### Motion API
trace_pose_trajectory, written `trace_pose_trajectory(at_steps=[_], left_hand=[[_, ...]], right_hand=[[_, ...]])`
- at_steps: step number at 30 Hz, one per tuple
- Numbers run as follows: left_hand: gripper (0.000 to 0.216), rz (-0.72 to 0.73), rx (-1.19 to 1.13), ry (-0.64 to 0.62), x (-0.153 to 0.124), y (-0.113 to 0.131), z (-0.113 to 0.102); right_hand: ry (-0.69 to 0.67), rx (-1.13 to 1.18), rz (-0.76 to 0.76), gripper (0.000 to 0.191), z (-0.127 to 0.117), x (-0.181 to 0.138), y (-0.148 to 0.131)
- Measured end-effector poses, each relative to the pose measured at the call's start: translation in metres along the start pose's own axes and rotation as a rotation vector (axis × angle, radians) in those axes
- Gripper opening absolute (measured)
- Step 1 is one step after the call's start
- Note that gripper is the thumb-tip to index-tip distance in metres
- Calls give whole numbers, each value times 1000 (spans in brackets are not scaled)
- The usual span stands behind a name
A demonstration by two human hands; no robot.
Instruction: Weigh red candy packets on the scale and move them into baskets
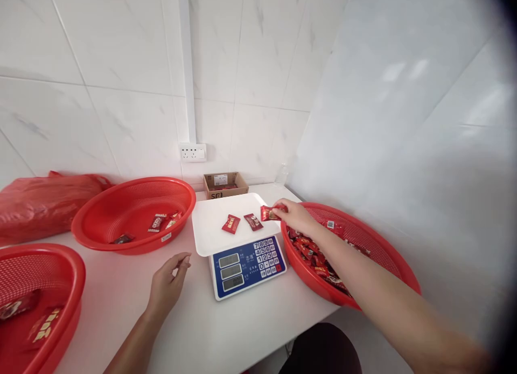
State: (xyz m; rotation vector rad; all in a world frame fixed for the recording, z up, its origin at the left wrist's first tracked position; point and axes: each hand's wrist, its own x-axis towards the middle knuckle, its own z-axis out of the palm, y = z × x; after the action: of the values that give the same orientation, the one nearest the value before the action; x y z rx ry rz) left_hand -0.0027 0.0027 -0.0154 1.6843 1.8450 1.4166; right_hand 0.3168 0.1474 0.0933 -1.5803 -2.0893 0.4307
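My right hand (297, 216) pinches a small red wrapped candy (268, 213) above the right edge of the digital scale's white tray (208, 223). Two more packets lie flat on that tray: a bright red candy (230, 223) and a darker red-brown candy (253, 221). My left hand (167, 282) hovers by the front left of the scale (247, 266), fingers curled in and thumb against them, with nothing visible between them. Under my right forearm is a red basket (399, 266) full of similar wrapped candies (309, 250), which the arm partly hides.
A red basket (133, 185) with a few packets stands left of the scale, and another red basket (72, 277) nearer to me holds two packets. Behind the scale sits a cardboard box (226, 184). A red plastic bag (48, 204) lies at the far left. A wall socket (193, 152) is above.
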Motion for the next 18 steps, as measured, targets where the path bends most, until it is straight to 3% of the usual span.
trace_pose_trajectory(at_steps=[6, 18], left_hand=[[30, 5, 7, -4, -1, -5, -1], [29, 41, -3, -21, -3, -3, 0]], right_hand=[[-95, 44, -106, 7, 41, 11, -39], [-109, 161, 60, 22, 51, 46, -55]])
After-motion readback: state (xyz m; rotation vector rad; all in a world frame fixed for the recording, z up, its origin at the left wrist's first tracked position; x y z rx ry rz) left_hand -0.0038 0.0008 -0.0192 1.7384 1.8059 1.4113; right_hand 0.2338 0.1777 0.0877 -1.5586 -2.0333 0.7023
